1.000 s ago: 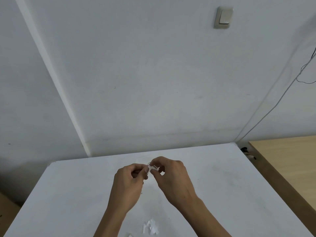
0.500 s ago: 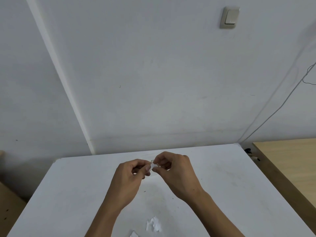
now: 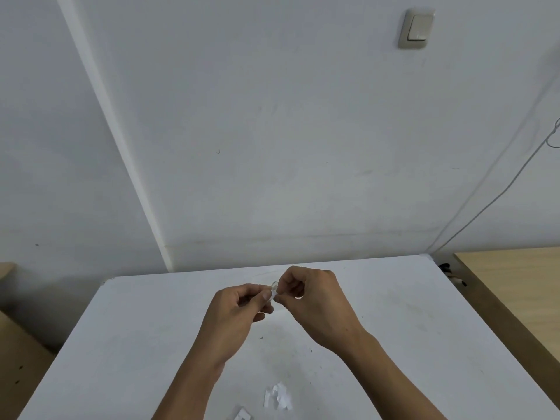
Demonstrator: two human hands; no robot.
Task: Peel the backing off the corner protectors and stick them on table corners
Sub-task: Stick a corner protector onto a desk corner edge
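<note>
Above the white table's (image 3: 394, 328) middle: left hand (image 3: 239, 310) pinches the clear corner protector (image 3: 274, 291), bracing it. Right hand (image 3: 315, 301) pinches its edge, likely to peel backing. Paper scraps (image 3: 277, 395) lie on the table, nearer its front edge.

The corner protector (image 3: 274, 287) looks clear glossy plastic; the white table (image 3: 394, 344) is matt and scuffed.

Pale grey walls (image 3: 272, 116), light switch (image 3: 416, 28) upper right, thin cable (image 3: 497, 198), wooden desk (image 3: 521, 286) at right
</note>
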